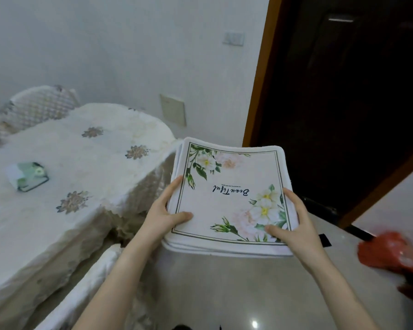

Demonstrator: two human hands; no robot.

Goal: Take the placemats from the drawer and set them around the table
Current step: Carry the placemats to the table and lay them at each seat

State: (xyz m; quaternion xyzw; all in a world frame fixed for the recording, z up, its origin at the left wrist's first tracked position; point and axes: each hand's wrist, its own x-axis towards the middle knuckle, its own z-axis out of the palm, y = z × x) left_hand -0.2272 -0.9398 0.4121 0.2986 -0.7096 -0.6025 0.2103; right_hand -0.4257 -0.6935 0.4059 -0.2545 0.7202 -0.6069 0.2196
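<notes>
A stack of white placemats [231, 198] with a floral print and the word "Beautiful" hangs in the air in front of me, to the right of the table. My left hand [165, 215] grips the stack's left edge, thumb on top. My right hand [293, 225] grips its right edge, thumb on the flowers at the near corner. The table [65, 186], draped in a cream embroidered cloth, stands to the left. No drawer is in view.
A green tissue pack [28, 176] lies on the table. A chair with a quilted cover [38, 108] stands at the table's far side, another white-covered chair [88, 282] at its near right. A dark doorway [343, 91] is ahead right. Something red [386, 251] lies at the right.
</notes>
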